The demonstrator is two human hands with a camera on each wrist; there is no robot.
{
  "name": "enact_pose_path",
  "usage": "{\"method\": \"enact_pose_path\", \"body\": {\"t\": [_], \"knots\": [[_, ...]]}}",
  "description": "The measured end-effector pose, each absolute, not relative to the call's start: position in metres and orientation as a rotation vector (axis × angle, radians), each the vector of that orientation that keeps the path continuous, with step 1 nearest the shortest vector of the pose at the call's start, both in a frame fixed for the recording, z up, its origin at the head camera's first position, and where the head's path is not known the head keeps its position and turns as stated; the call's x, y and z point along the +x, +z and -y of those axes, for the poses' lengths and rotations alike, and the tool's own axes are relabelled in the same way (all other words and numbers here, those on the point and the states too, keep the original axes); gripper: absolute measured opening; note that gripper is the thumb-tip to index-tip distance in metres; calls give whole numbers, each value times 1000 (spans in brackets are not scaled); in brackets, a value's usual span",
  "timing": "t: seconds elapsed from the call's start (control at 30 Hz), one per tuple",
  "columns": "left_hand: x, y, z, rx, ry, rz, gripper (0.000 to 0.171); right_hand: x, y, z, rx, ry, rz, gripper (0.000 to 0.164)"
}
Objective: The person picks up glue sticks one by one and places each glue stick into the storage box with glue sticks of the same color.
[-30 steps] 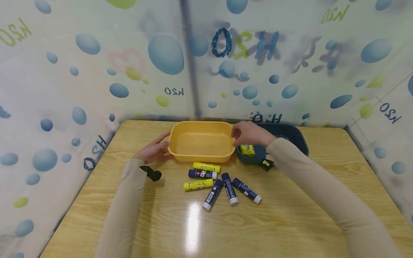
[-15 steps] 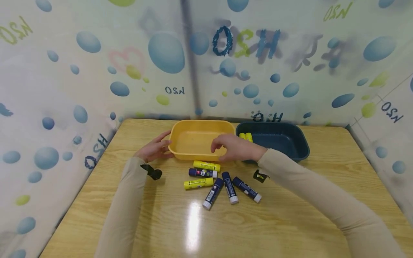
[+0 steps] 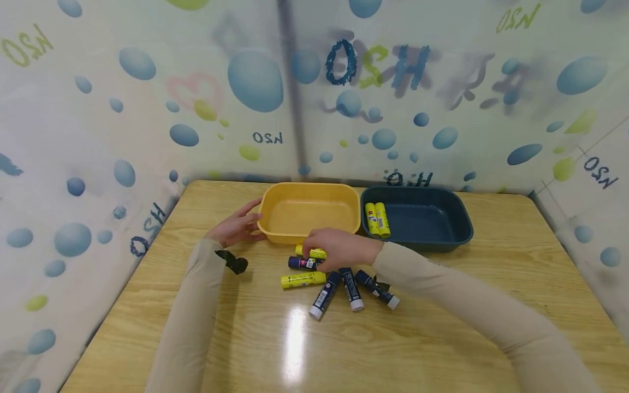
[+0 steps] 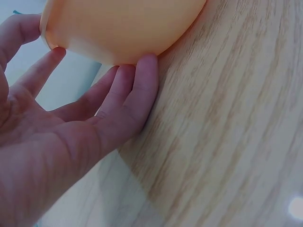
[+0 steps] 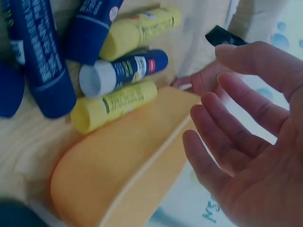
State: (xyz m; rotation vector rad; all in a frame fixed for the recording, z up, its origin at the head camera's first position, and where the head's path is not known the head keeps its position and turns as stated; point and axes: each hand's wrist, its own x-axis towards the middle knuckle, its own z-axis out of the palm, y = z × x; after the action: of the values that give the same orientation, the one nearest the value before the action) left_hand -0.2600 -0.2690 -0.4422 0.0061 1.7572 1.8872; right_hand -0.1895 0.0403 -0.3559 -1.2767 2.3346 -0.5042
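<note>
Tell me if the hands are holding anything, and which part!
The right hand holds nothing; the left hand just touches the yellow tub at its left end.

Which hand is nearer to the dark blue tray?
Right. The right hand is near the front left corner of the dark blue tray; the left hand touches the left end of the yellow tray, farther off.

Beneath the fingers lies a glossy, yellowish wood-grain table, and beyond them rise pale walls printed with blue and green droplets.
</note>
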Motion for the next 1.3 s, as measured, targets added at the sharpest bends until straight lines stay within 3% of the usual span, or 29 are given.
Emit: {"method": "enact_pose_path", "body": {"t": [0.43,0.77,1.3], "knots": [[-260,-445,269,16,1902,-1726,64,-176,-381,-12,-1288,-324,-2391,30],[-261,-446,270,33,1885,-1739,64,-168,-390,4,-1225,-106,-2524,19],[-260,-441,269,-4,1887,-1741,63,-156,-403,15,-1332,183,-2650,16]]}}
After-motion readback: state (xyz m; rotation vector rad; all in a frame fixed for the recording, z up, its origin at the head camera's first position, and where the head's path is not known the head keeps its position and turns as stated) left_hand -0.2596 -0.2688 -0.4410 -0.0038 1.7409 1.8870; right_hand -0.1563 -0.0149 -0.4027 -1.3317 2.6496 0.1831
